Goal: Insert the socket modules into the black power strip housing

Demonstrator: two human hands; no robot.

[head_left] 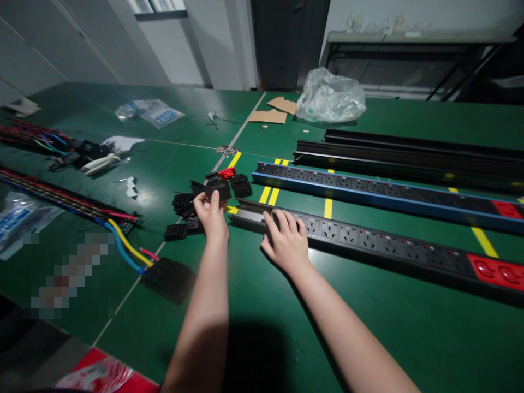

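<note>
My left hand point(210, 215) pinches a black plastic part point(218, 189) lifted from a small heap of black parts point(186, 206) on the green table. My right hand point(286, 240) lies with fingers spread on the near end of a long black socket strip point(388, 245), holding it down. That strip runs off to the right and ends in a red switch block point(495, 271). A red part point(227, 173) and another black part point(241, 186) lie just beyond my left hand.
A blue socket strip point(368, 194) and black empty rails point(409, 155) lie behind. Wire harnesses point(61, 199) with coloured leads run along the left. A crumpled plastic bag point(329, 98), cardboard scraps point(268, 115), small bags point(149, 112) and a black plate point(167, 277) sit around.
</note>
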